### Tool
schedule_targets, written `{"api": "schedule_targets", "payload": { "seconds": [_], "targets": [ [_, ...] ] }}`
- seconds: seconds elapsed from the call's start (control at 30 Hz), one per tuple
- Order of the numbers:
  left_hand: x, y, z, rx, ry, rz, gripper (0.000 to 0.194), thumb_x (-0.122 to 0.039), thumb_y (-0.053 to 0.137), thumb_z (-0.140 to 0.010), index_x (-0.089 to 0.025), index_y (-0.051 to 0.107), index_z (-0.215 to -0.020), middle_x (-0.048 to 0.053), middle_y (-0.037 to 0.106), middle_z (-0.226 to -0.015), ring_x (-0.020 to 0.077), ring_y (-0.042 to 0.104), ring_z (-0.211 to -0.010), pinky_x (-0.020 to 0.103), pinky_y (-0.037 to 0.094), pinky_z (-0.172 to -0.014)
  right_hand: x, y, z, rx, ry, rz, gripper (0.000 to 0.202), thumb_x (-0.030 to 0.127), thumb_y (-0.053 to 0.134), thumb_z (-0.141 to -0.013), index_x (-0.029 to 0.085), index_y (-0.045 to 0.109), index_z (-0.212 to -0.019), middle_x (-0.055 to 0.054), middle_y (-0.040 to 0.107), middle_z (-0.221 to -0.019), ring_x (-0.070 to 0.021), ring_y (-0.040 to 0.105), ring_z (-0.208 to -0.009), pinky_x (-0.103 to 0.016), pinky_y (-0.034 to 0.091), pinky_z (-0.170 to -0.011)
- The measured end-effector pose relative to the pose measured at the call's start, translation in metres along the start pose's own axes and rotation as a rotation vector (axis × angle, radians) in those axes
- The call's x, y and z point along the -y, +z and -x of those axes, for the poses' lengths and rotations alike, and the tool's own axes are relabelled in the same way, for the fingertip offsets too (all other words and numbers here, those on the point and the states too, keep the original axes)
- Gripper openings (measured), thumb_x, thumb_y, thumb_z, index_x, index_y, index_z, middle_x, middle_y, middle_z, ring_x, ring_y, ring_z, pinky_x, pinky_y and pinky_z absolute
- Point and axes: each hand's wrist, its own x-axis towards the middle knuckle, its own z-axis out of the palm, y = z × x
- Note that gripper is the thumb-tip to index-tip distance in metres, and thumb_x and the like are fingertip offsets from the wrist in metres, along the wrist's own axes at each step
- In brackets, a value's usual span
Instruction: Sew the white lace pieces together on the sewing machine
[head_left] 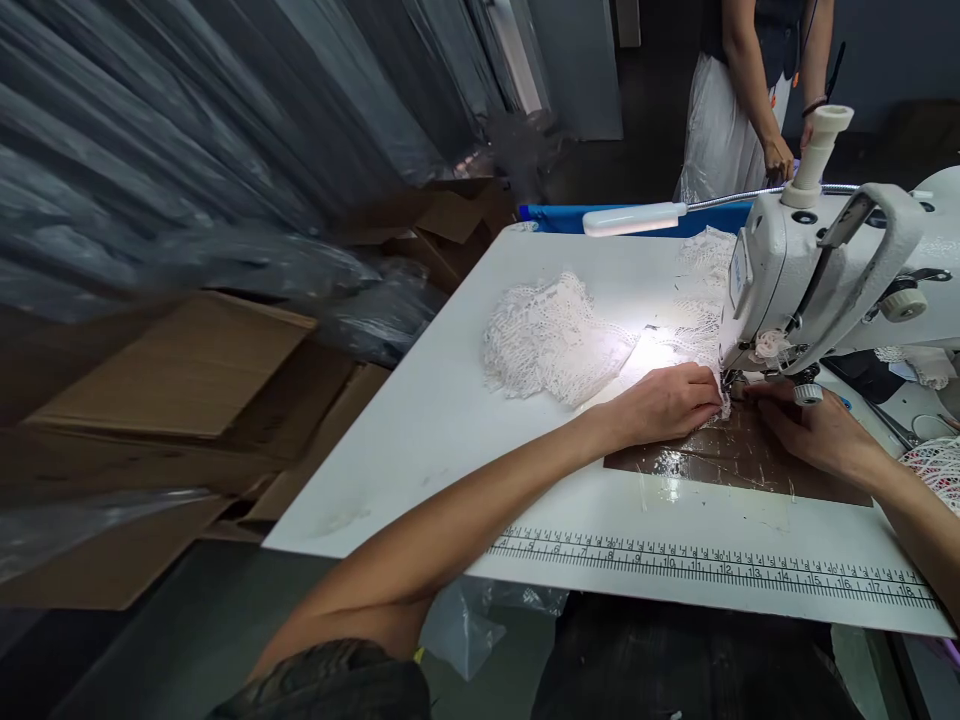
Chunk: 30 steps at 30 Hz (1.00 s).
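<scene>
White lace fabric [551,335] lies bunched on the table's left side and runs to the needle of a white sewing machine [765,260]. My left hand [675,403] is closed on the lace edge, just left of the presser foot [731,382]. On the other side of the foot is my right hand [806,425], its fingers drawn together and reaching in by the needle. Whatever they pinch is hidden. Beneath both hands lies a brown, shiny taped plate [675,465]. A lamp [634,219] lights the lace brightly.
A printed ruler [697,568] follows the near edge of the white table [390,450]. Cardboard boxes [180,365] and plastic wrap stand at left. Scissors [904,425] and white strings [937,465] lie at right. Another person [757,90] stands behind the machine.
</scene>
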Motion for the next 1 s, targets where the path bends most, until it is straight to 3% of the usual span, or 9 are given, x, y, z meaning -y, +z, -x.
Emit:
{"api": "schedule_targets", "payload": {
  "seconds": [0.13,0.3,0.43,0.57,0.63,0.8,1.0],
  "targets": [
    [-0.001,0.006,0.002,-0.093,-0.042,0.068,0.022,-0.023,0.05,-0.095,-0.014,0.067,-0.086,0.005,0.068,-0.087,0.0136,0.064,-0.08,0.026,0.056,-0.07,-0.005,0.004,0.004,-0.062,-0.026,0.011,0.03,0.025,0.044,-0.083,0.019,0.069,-0.097,-0.006,0.072,-0.088,-0.0215,0.066,-0.08,-0.031,0.05,-0.068],
    [-0.004,0.008,0.004,-0.222,-0.067,0.102,0.023,-0.02,0.045,-0.096,-0.011,0.064,-0.087,0.007,0.065,-0.09,0.0111,0.062,-0.077,0.024,0.056,-0.067,-0.007,0.009,0.006,-0.12,0.011,-0.009,0.028,0.034,0.045,-0.084,0.018,0.068,-0.083,-0.006,0.064,-0.065,-0.0193,0.057,-0.055,-0.03,0.041,-0.048],
    [-0.003,0.011,0.006,-0.254,-0.013,0.043,0.027,-0.026,0.046,-0.098,-0.012,0.065,-0.086,0.008,0.064,-0.092,0.0104,0.06,-0.075,0.022,0.054,-0.062,-0.003,0.01,0.009,-0.116,-0.036,-0.034,0.033,0.032,0.043,-0.086,0.019,0.072,-0.096,-0.007,0.067,-0.076,-0.0193,0.06,-0.061,-0.03,0.046,-0.054],
    [-0.002,0.015,0.005,-0.208,0.07,-0.1,0.032,-0.024,0.042,-0.1,-0.012,0.066,-0.083,0.007,0.066,-0.086,0.012,0.059,-0.073,0.026,0.054,-0.065,-0.003,0.011,0.012,-0.087,-0.122,0.006,0.037,0.032,0.043,-0.089,0.023,0.071,-0.111,-0.009,0.067,-0.102,-0.0204,0.065,-0.081,-0.031,0.052,-0.066],
    [-0.002,0.015,0.004,-0.161,0.066,-0.153,0.034,-0.024,0.04,-0.101,-0.013,0.066,-0.083,0.006,0.067,-0.086,0.0119,0.059,-0.071,0.028,0.054,-0.067,-0.004,0.014,0.013,-0.081,-0.164,0.06,0.038,0.034,0.042,-0.091,0.025,0.07,-0.115,-0.01,0.065,-0.108,-0.0199,0.064,-0.082,-0.03,0.052,-0.065],
    [-0.002,0.007,0.005,-0.093,0.102,-0.196,0.035,-0.022,0.037,-0.102,-0.013,0.067,-0.086,0.007,0.068,-0.089,0.0122,0.059,-0.075,0.028,0.053,-0.07,-0.01,0.023,0.014,-0.094,-0.252,0.284,0.041,0.034,0.039,-0.094,0.026,0.068,-0.121,-0.01,0.065,-0.097,-0.0174,0.059,-0.067,-0.026,0.042,-0.05],
    [-0.002,-0.003,0.008,0.022,0.16,-0.232,0.032,-0.022,0.038,-0.1,-0.013,0.068,-0.094,0.009,0.069,-0.102,0.015,0.06,-0.081,0.031,0.05,-0.074,-0.014,0.025,0.014,-0.085,-0.286,0.337,0.04,0.032,0.039,-0.094,0.027,0.067,-0.123,-0.011,0.064,-0.096,-0.0206,0.06,-0.069,-0.029,0.044,-0.052]
  ]
}}
